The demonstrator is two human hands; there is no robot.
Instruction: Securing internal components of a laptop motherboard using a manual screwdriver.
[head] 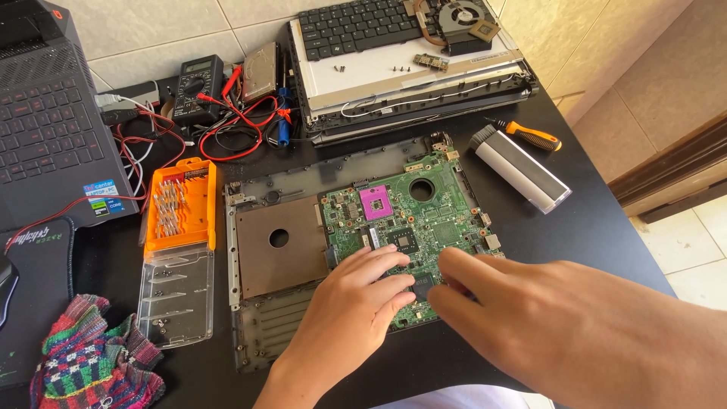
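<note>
Head view, motherboard (409, 220) under hands, contact seemingly fingertip

The motherboard (413, 220) is glossy green board with metal parts. The bit case (179, 250) is orange and clear plastic. The cloth (91, 360) is rough woven. The table (598, 227) is matt black.

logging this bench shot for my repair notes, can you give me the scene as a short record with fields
surface: black table
left hand: fingers resting on the green motherboard
right hand: fingertips on the board's near right part
board seat: open laptop base
left of base: orange bit case, lid open
behind: stripped laptop parts with keyboard, multimeter with red leads
right: orange-handled screwdriver, grey and white bar
far left: black laptop, colourful cloth
</note>
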